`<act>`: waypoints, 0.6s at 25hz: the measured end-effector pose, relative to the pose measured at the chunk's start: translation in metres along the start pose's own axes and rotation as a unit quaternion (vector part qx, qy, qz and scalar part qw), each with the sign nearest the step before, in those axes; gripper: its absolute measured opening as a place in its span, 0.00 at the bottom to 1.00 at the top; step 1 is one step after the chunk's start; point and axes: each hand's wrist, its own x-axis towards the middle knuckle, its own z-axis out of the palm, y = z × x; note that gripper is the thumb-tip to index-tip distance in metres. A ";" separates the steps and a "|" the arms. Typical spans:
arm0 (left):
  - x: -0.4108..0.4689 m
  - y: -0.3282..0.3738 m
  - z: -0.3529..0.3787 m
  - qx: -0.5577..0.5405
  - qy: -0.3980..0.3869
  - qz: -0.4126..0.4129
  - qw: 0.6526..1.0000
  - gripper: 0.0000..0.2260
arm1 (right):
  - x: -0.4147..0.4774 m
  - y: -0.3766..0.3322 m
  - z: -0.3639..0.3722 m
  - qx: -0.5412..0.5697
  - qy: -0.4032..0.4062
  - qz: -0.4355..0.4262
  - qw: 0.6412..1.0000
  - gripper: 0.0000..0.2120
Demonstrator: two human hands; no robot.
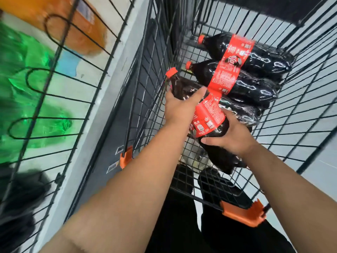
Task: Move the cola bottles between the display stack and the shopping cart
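Head view, single frame.

Left hand (180, 105) grip: clasped round the shoulder of the held cola bottle (207, 114), just below the neck. Right hand (231, 136) grip: fingers curled round the same bottle's lower body, just under its red label.

The bottle is tilted, with its red cap (171, 72) pointing up and left, close to the left wire wall of the shopping cart (300, 99). It hangs over the cart basket, base end toward the person. Cannot tell whether it touches the bottles behind it.

In the basket, the far cola bottle (264, 57) and the middle cola bottle (251, 86) lie on their sides, side by side, caps to the left and red labels up. A third dark bottle (242, 112) is partly hidden between them and the held one.

An orange corner guard (242, 213) sits on the cart's near rim. Left of the cart is a wire display rack (54, 73) with green bottles (32, 99) and an orange bottle (73, 24) behind it, all blurred.
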 end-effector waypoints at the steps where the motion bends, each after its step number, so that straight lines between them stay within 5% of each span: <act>1: -0.006 0.012 0.001 0.012 -0.004 0.019 1.000 0.32 | -0.006 -0.006 -0.003 0.019 0.012 -0.008 1.000 0.52; 4: -0.028 0.051 0.002 0.038 -0.015 0.071 0.997 0.39 | -0.029 -0.030 -0.012 0.049 0.053 -0.040 0.997 0.51; 9: -0.074 0.118 -0.007 0.065 -0.043 0.152 0.985 0.33 | -0.071 -0.081 -0.035 0.048 0.114 -0.079 0.989 0.54; 15: -0.137 0.206 -0.023 0.040 -0.025 0.255 0.966 0.37 | -0.120 -0.157 -0.073 0.055 0.148 -0.168 0.973 0.50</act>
